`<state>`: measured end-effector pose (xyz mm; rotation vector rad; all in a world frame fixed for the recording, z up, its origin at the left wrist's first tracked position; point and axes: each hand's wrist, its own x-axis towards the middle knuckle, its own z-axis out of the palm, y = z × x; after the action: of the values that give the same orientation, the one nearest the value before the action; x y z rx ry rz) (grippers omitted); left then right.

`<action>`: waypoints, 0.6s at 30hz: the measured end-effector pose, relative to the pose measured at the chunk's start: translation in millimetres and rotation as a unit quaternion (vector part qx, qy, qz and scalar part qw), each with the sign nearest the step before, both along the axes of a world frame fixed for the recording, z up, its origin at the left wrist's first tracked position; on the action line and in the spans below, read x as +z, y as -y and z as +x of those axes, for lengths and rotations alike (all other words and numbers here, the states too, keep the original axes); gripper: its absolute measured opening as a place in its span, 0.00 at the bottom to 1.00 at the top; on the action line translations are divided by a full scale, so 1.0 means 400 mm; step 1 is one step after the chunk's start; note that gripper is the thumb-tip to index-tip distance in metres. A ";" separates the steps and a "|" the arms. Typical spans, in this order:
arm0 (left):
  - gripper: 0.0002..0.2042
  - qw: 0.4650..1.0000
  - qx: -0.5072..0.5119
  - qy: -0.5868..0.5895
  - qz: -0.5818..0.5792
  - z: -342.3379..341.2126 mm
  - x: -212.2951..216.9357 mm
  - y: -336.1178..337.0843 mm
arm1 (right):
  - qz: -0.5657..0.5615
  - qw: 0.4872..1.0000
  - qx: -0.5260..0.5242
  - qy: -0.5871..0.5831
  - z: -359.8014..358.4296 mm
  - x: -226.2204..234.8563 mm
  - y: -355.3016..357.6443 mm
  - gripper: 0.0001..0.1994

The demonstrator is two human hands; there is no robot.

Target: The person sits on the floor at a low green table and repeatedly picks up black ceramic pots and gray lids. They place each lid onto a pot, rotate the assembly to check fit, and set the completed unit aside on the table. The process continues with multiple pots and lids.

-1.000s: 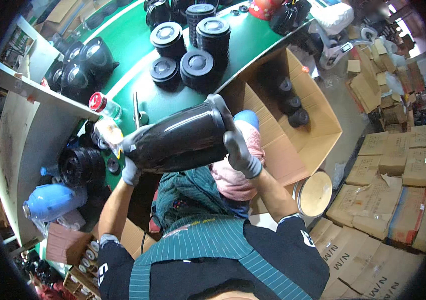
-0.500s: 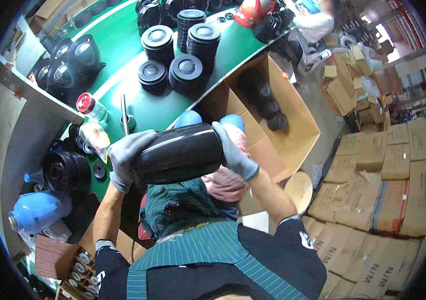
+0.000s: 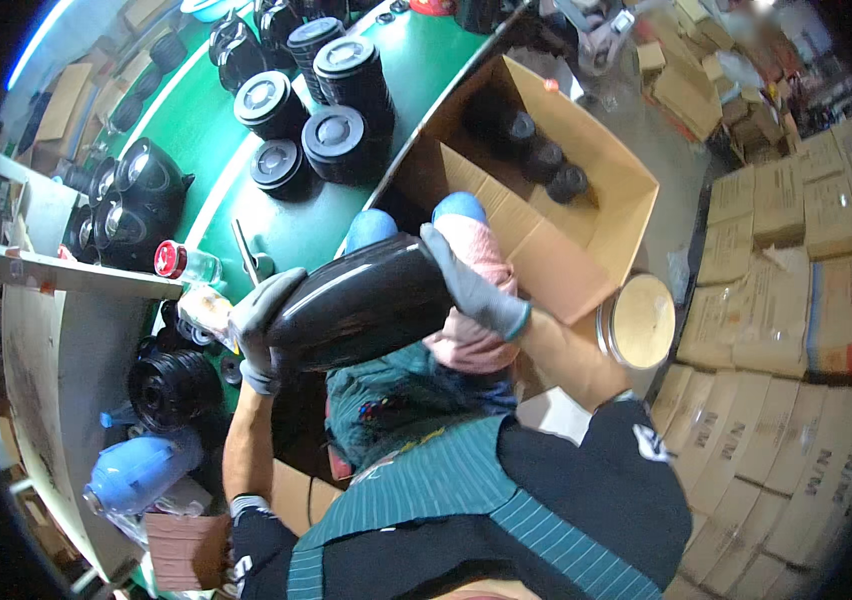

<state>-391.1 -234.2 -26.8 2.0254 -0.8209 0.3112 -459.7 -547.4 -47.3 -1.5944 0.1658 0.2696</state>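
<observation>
Between my two gloved hands I hold a glossy black rounded cylinder, lying on its side above my lap. My left hand wraps the left end. At the right end my right hand presses with its fingers, the palm side hidden. Both gloves are grey. Just past my left hand lie a clear jar with a red lid, a metal rod on a stand and a small plastic bag. My knees are beyond the cylinder.
Stacks of black round lids stand on the green table. An open cardboard box with several black pieces inside is to the right of my knees. Near my right forearm is a round stool. Stacked cartons fill the far right.
My view has turned, so the table and boxes shift in the picture. Both hands keep their hold on the black cylinder, which is now tilted more, its right end higher.
</observation>
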 end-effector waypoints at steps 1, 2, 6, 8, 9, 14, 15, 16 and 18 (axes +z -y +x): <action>0.20 0.992 0.016 -0.114 -0.044 0.000 -0.044 0.003 | 0.011 0.997 0.009 -0.071 0.013 -0.030 0.024 0.30; 0.19 0.972 0.033 -0.212 -0.092 0.006 -0.102 -0.014 | 0.000 0.985 0.066 0.159 -0.014 -0.027 0.038 0.33; 0.18 0.810 0.021 -0.483 -0.333 -0.037 -0.314 -0.044 | -0.105 0.894 0.090 0.426 -0.010 0.051 0.052 0.60; 0.21 0.897 0.011 -0.384 -0.220 -0.020 -0.208 0.021 | 0.063 0.960 0.016 0.273 -0.034 0.055 0.047 0.49; 0.22 0.958 0.012 -0.263 -0.118 -0.002 -0.108 0.074 | 0.179 0.968 -0.034 0.175 -0.045 0.040 0.041 0.43; 0.27 0.993 -0.001 0.037 0.115 -0.050 0.005 0.200 | 0.155 0.981 -0.119 0.015 -0.029 -0.107 0.150 0.24; 0.27 0.994 0.027 0.035 0.098 -0.091 -0.037 0.207 | 0.069 0.989 -0.084 0.101 -0.019 -0.101 0.183 0.21; 0.29 0.996 0.036 0.041 0.066 -0.122 -0.091 0.219 | 0.026 0.989 -0.043 0.141 -0.008 -0.071 0.205 0.21; 0.36 0.995 0.014 0.043 0.085 -0.160 -0.157 0.212 | -0.054 0.972 0.022 0.228 0.005 -0.014 0.253 0.20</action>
<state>-455.1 -318.9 -89.8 2.1961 -0.8998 0.3557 -457.8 -648.7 -52.7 -1.7272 -0.2130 -0.0772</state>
